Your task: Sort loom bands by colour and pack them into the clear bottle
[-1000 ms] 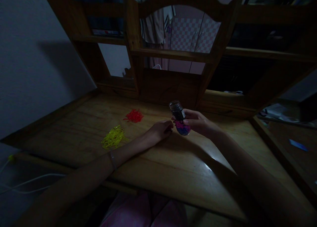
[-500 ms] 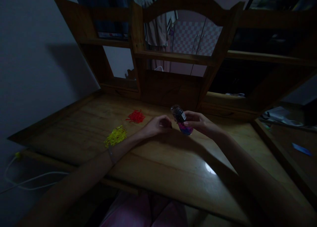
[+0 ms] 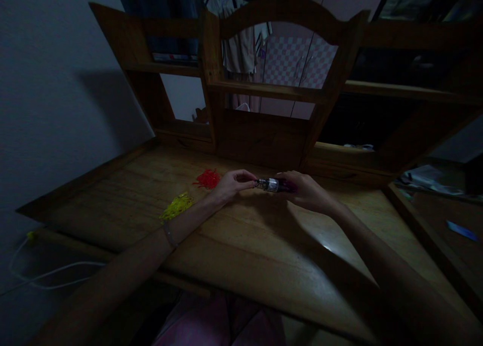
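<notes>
My right hand [image 3: 304, 189] is wrapped round a small glass jar [image 3: 272, 185], which lies tipped on its side in the grip with its mouth to the left. A pale label shows on the jar, and dark and purple-pink contents are inside; my fingers cover much of its base. At the jar's mouth, my left hand [image 3: 232, 184] has thumb and fingertips pinched together; whatever is between them is too dark and small to make out. Left of that hand lie a pile of red strands [image 3: 207, 178] and, nearer me, a pile of yellow strands [image 3: 177, 206].
A wooden desk [image 3: 226, 250] carries a shelf unit [image 3: 264, 137] along its back. White cable [image 3: 56, 265] hangs off the left edge. Right of the desk, a lower surface holds a blue card-like item [image 3: 461, 230] and papers [image 3: 426, 180].
The jar has gone from nearly upright to lying sideways, its mouth turned toward my left hand. My left fingers have risen from beside the jar to its mouth. The coloured piles stay put.
</notes>
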### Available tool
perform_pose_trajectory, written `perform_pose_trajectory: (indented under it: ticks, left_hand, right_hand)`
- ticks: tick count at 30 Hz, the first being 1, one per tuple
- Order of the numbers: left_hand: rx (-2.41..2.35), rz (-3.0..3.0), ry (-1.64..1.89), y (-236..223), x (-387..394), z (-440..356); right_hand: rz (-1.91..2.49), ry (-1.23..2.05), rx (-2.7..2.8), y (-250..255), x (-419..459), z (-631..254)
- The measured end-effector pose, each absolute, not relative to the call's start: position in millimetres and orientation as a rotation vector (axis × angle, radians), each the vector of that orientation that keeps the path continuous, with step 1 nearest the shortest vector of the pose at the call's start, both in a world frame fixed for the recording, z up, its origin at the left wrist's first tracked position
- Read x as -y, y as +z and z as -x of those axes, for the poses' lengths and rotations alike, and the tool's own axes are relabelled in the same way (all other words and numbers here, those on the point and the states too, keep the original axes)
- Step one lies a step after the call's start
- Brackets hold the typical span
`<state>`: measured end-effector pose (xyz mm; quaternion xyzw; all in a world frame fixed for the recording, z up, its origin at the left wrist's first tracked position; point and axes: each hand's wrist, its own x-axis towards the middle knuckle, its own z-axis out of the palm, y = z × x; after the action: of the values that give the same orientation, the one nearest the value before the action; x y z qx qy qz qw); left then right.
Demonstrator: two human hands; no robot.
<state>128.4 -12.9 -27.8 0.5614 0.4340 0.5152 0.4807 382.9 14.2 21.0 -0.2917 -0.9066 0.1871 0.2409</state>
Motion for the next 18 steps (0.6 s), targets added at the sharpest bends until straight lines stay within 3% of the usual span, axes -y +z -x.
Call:
perform_pose_trajectory:
  ticks: [12,18]
  left_hand:
    - [-1.122,-1.606,1.455,-22.8,19.3,-134.8]
    - [-1.039,-1.774,1.535,-10.3,31.8,-140.8]
  right_hand:
    - [0.806,0.652,2.487,15.7,-9.3,-377.9]
    - [0.785,1.154,2.196,-0.7,-14.5,-373.8]
